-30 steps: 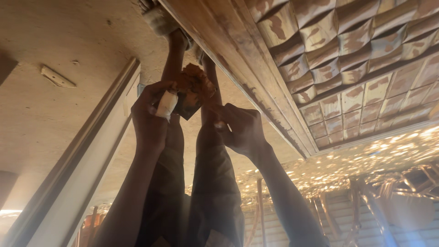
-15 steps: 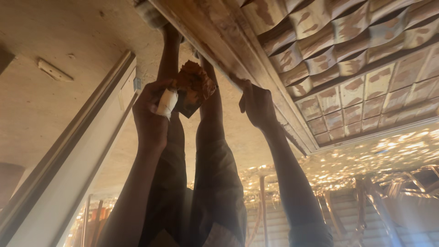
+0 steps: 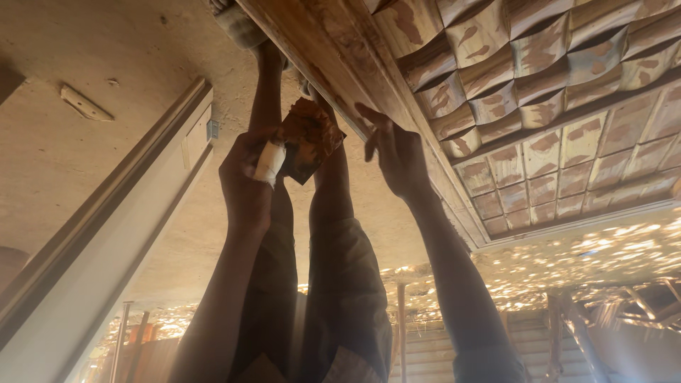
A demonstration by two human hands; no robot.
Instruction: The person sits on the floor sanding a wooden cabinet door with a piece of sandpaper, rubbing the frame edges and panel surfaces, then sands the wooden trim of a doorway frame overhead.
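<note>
Sandpaper (image 3: 306, 140) in left hand (image 3: 248, 177) (bandaged finger); right hand (image 3: 397, 152) open.

Bare forearms; white bandage (image 3: 270, 160) wraps one left finger.

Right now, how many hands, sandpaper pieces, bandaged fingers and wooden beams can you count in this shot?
Hands: 2, the left hand and the right hand
Sandpaper piece: 1, brown, held by the left hand
Bandaged finger: 1, white wrap on the left hand
Wooden beam: 1, overhead, touched by the right hand
Total: 5
</note>
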